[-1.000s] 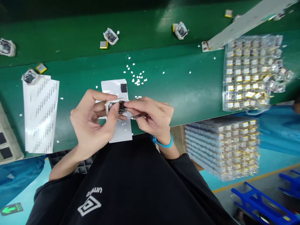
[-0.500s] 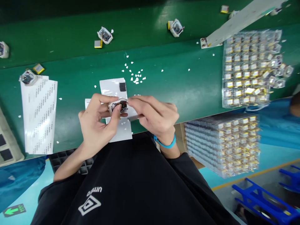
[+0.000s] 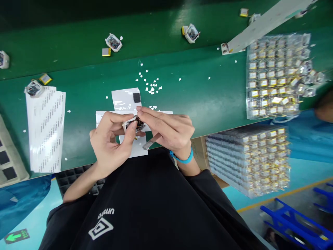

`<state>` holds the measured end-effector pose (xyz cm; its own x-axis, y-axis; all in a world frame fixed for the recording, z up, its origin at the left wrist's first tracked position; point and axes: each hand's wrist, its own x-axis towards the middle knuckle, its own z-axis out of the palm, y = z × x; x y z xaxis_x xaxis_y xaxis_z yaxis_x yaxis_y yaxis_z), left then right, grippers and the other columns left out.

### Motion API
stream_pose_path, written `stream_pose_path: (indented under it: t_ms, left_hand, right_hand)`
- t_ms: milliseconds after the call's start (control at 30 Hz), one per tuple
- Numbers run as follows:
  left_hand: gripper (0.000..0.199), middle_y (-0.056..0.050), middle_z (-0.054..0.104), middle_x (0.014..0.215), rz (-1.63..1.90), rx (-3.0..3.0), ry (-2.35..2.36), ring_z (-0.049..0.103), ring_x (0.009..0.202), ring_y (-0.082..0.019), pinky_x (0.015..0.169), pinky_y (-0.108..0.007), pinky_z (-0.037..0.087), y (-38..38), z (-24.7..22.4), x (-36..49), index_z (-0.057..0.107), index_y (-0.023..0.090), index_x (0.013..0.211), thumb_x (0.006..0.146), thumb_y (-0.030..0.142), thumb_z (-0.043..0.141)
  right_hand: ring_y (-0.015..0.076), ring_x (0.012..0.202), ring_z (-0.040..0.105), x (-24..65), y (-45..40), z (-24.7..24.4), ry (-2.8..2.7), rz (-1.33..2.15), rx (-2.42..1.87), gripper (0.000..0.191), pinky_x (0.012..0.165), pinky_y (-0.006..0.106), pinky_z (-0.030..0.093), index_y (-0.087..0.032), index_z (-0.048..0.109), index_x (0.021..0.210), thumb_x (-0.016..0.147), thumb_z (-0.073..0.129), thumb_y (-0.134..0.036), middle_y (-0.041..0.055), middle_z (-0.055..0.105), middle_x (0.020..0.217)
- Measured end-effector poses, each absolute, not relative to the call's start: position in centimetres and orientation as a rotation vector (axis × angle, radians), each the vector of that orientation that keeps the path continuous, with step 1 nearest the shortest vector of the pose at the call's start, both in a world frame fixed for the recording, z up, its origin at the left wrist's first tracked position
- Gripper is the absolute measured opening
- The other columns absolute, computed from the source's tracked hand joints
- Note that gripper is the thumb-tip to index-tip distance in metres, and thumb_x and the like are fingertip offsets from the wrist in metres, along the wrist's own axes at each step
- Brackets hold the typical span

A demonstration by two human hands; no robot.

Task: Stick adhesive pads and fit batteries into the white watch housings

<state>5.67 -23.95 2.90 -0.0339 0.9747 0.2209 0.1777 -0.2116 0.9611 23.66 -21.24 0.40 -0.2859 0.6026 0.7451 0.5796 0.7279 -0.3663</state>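
My left hand is closed around a small white watch case, its thumb pressing on the open side where circuit parts and wires show. My right hand reaches in from the right, fingertips at the upper right edge of the case. Metal tweezers are tucked in that hand, their flat end sticking out below the palm; their tips are hidden. A bit of yellow shows under the case. Beneath both hands lie white sheets, one with a black patch strip.
Small white stickers lie scattered behind the hands. Label sheets are at left, with an opened case on top. More cases with batteries sit on the back strip. At right are a battery tray, stacked trays and a slanted post.
My right fingertips have moved over the case's upper edge. The tweezers' flat end has swung downward and shows more. Both hands still hold the same things; the whole view has shifted slightly.
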Motion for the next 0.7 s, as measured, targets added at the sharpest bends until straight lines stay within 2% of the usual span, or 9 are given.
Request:
stream_pose_path:
  t_ms: [100,200,300,367,467,567,700]
  left_hand:
    - [0.011,0.002,0.082,0.090,1.347,1.496,1.262,0.081,0.067,-0.018,0.050,-0.023,0.062,-24.1,3.0,5.7,0.071,0.025,0.106,0.098,0.021,0.078]
    - [0.015,0.002,0.082,0.092,1.370,1.575,1.274,0.081,0.068,-0.017,0.052,-0.023,0.063,-24.1,3.1,5.5,0.073,0.025,0.108,0.097,0.018,0.079]
    - [0.018,0.002,0.082,0.093,1.390,1.700,1.322,0.082,0.070,-0.017,0.054,-0.024,0.065,-24.1,3.1,5.4,0.074,0.026,0.108,0.094,0.017,0.081]
    - [0.019,0.003,0.083,0.093,1.384,1.787,1.353,0.081,0.068,-0.018,0.052,-0.025,0.066,-24.0,3.0,5.3,0.076,0.029,0.108,0.094,0.019,0.081]
    - [0.020,0.004,0.083,0.091,1.325,1.856,1.350,0.081,0.065,-0.018,0.050,-0.027,0.065,-23.9,3.0,5.1,0.077,0.033,0.111,0.096,0.021,0.079]
    - [0.019,0.005,0.083,0.089,1.267,1.770,1.315,0.082,0.067,-0.019,0.052,-0.026,0.066,-23.9,3.1,5.1,0.077,0.033,0.112,0.097,0.022,0.079]
    - [0.013,0.001,0.083,0.088,1.199,1.472,1.168,0.083,0.070,-0.020,0.057,-0.027,0.070,-23.9,3.3,5.2,0.076,0.025,0.108,0.096,0.022,0.081]
  right_hand:
    - [0.0143,0.098,0.085,23.4,-21.4,0.7,-1.912,0.130,-0.888,0.034,0.082,0.021,0.071,-0.023,0.075,0.125,0.099,0.063,-0.004,-0.0005,0.084,0.122]
    - [0.0148,0.101,0.084,23.2,-21.6,1.3,-1.843,0.172,-0.901,0.023,0.088,0.019,0.069,-0.014,0.075,0.119,0.097,0.072,-0.006,0.0046,0.086,0.113]
    - [0.0147,0.097,0.085,23.4,-21.6,1.7,-1.889,0.165,-0.935,0.016,0.076,0.018,0.069,-0.017,0.074,0.109,0.097,0.072,-0.007,0.0030,0.086,0.112]
    - [0.0145,0.095,0.085,23.7,-21.6,1.8,-1.947,0.170,-0.956,0.019,0.066,0.019,0.067,-0.022,0.073,0.106,0.099,0.065,-0.006,-0.0005,0.086,0.115]
    - [0.0122,0.081,0.083,24.2,-21.6,2.0,-2.016,0.049,-0.945,0.020,0.056,0.021,0.061,-0.022,0.072,0.104,0.102,0.059,-0.007,-0.0003,0.085,0.116]
    - [0.0112,0.065,0.077,24.6,-22.0,2.3,-2.127,-0.112,-0.907,0.022,0.049,0.026,0.055,-0.021,0.073,0.108,0.106,0.052,-0.014,0.0022,0.083,0.122]
    - [0.0109,0.056,0.068,25.3,-22.4,2.8,-2.244,-0.169,-0.904,0.026,0.046,0.029,0.052,-0.023,0.074,0.119,0.105,0.053,-0.020,0.0034,0.078,0.135]
